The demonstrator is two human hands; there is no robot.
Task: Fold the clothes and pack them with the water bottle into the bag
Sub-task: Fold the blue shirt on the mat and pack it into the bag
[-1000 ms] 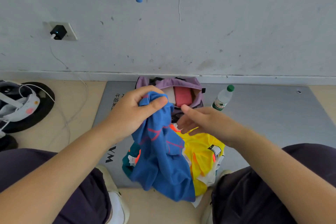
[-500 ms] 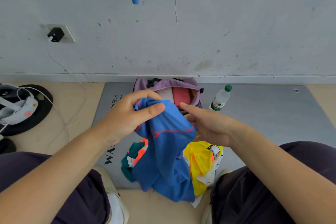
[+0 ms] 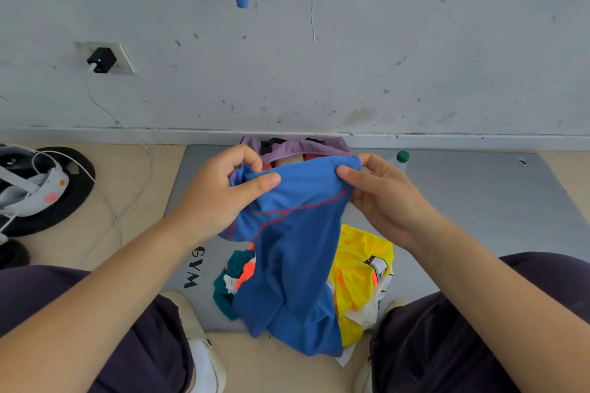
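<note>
Grey floor mat (image 3: 479,201) against wall. Blue garment (image 3: 297,249), earlier bunched in left hand (image 3: 220,198), now also pinched by right hand (image 3: 380,198), spread before purple bag (image 3: 300,147). Folding judged starting. Bottle (image 3: 403,157) beside bag, unpacked.

You hold a blue shirt (image 3: 287,252) with thin red seam lines. Under it: yellow garment (image 3: 357,268) with orange accents; teal garment (image 3: 225,290) with orange and white patches. Bag (image 3: 303,148): lilac. Bottle cap (image 3: 403,156): green. Mat (image 3: 479,201): grey, black "GYM" lettering. Your trousers (image 3: 447,344): dark purple.
</note>
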